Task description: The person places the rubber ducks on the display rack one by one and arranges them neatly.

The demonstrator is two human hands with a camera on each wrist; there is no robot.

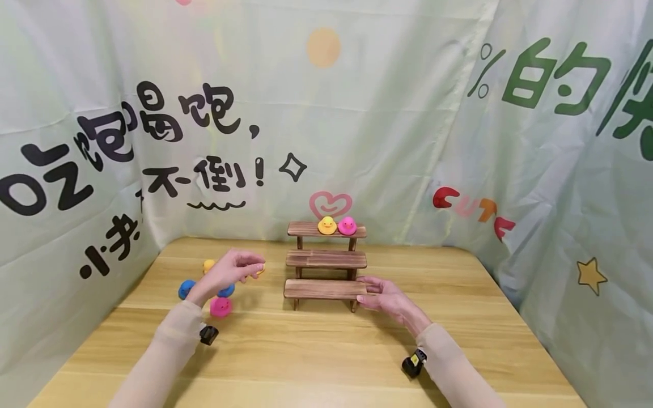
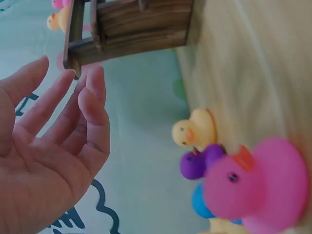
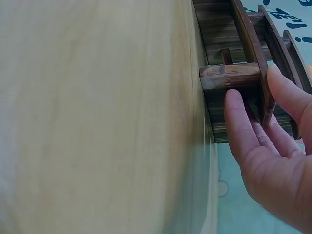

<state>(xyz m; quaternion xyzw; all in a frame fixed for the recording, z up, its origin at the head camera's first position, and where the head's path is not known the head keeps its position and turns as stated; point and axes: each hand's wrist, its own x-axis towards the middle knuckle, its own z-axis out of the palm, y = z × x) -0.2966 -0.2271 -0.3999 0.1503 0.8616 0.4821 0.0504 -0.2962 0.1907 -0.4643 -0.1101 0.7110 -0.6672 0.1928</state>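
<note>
A three-tier wooden display stand (image 1: 326, 289) stands on the table, with a yellow toy duck (image 1: 327, 225) and a pink toy duck (image 1: 347, 226) side by side on its top tier. My right hand (image 1: 390, 297) holds the right end of its lowest board. In the right wrist view, thumb and fingers (image 3: 236, 109) lie on either side of that board. My left hand (image 1: 232, 271) hovers left of the stand, fingers loosely bent. Its palm (image 2: 48, 170) shows bare in the left wrist view. Beyond its fingertips, another yellow duck (image 2: 195, 129) sits on the table.
More rubber ducks cluster at the table's left: a pink one (image 1: 221, 307), blue ones (image 1: 187, 289) and a yellow one (image 1: 208, 266) partly behind the left arm. A purple duck (image 2: 200, 163) shows in the left wrist view. Printed cloth (image 1: 388, 113) hangs around the table (image 1: 316, 357).
</note>
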